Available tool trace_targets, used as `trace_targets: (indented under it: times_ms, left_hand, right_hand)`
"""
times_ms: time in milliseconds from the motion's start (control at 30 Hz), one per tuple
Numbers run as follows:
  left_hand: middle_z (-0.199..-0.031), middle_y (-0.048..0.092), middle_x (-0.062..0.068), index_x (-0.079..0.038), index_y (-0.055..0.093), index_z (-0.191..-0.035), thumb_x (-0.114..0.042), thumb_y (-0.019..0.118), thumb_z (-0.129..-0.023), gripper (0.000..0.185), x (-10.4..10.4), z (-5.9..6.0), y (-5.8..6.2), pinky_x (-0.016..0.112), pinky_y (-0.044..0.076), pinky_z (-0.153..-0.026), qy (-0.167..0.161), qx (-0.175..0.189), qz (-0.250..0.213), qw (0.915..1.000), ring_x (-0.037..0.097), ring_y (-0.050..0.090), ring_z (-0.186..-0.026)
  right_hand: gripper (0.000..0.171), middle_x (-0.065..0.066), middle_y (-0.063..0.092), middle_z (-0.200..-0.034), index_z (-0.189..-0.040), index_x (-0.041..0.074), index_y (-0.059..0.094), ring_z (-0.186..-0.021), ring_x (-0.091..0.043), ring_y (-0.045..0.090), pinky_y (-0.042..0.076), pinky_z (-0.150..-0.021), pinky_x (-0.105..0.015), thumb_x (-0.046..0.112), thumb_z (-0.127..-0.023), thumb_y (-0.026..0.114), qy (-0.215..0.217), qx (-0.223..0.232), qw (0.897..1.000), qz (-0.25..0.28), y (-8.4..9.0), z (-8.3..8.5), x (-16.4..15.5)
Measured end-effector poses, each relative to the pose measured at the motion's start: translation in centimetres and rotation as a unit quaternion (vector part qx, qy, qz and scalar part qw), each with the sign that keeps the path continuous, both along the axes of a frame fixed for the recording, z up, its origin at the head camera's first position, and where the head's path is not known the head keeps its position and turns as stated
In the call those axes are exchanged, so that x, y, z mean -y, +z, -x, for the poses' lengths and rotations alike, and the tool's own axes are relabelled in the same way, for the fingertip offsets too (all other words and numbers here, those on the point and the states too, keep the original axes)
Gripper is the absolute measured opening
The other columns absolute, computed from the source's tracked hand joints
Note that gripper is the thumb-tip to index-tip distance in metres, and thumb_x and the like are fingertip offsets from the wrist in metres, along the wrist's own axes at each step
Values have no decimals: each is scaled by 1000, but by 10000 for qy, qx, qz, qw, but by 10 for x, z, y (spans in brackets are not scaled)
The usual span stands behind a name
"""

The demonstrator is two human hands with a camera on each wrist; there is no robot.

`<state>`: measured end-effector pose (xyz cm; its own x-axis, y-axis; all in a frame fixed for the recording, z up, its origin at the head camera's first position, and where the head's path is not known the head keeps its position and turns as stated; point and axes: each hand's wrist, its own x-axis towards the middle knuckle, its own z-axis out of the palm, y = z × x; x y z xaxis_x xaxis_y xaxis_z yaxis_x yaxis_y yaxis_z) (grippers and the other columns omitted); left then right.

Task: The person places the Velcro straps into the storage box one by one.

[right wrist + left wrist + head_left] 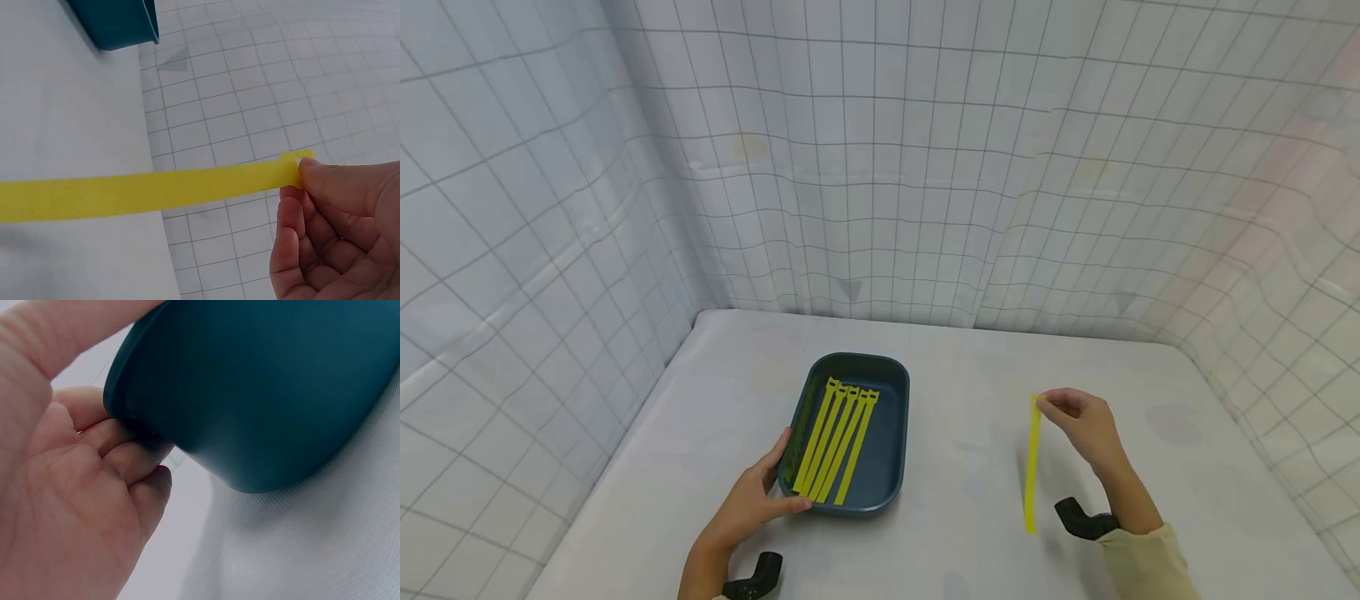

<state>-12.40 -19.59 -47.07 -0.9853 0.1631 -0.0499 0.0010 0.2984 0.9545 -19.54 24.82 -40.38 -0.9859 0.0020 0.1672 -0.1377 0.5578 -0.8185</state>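
White table (970, 533) below, with grid-patterned white curtains (880, 167) hanging close at left, far and right.

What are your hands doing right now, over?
Left hand grips the blue tray at its near corner. Right hand pinches one yellow strap by its end, apart from the tray. Five straps lie in the tray. Nothing between them.
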Motion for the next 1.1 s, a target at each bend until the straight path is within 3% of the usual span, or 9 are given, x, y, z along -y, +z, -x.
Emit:
trace_targets:
  times_ms: [400,500,633,733,833,867,1100]
  left_hand:
    - [-151,14,8,-8,15,-148,-18,81,-70,102,1,2,-1,42,20,-106,-7,-51,132,9999,26,17,-135]
    - [-151,14,10,-8,15,-147,-18,81,-70,102,1,2,0,42,20,-106,-17,-60,98,9999,27,17,-135]
    - [-151,13,10,-8,15,-147,-17,81,-70,102,1,1,1,40,20,-106,-8,-59,50,10000,26,16,-136]
    - [-151,13,10,-8,15,-147,-17,81,-70,102,1,1,0,40,20,-106,0,-65,37,10000,26,16,-135]
    - [-151,14,10,-7,16,-147,-17,81,-70,102,1,1,0,40,21,-106,-9,-68,36,10000,26,17,-135]
    - [-151,14,10,-7,16,-147,-17,81,-70,101,2,1,-1,41,21,-105,-13,-78,32,10000,26,17,-135]
    - [-151,14,10,-8,16,-147,-17,81,-70,101,2,0,-1,40,21,-106,-26,-67,16,10000,26,17,-135]
  right_hand:
    - [31,0,66,-88,-101,-6,64,-78,-3,58,49,-68,-13,22,-87,66,-243,-168,9991,300,9,-36,-16]
    - [28,0,66,-88,-100,-7,64,-78,-3,59,49,-68,-13,17,-86,66,-247,-367,9974,561,6,-38,-19]
    - [19,-7,67,-90,-98,-5,66,-79,-8,61,50,-67,-14,10,-85,66,-62,-687,9891,1302,-15,-28,-34]
    - [21,-8,67,-92,-98,-2,67,-80,-11,61,50,-68,-15,15,-86,66,78,-716,9884,1340,-21,-26,-39]
    - [18,-8,67,-90,-97,-1,68,-79,-12,62,51,-67,-15,12,-85,67,33,-792,9879,1330,-15,-31,-36]
    - [21,-6,67,-91,-97,-2,67,-79,-10,62,51,-68,-15,16,-85,67,-56,-762,9914,1063,-6,-36,-31]
    - [21,5,68,-86,-95,-10,65,-77,-7,60,50,-68,-14,8,-84,67,-399,-918,9899,1004,30,-51,-12]
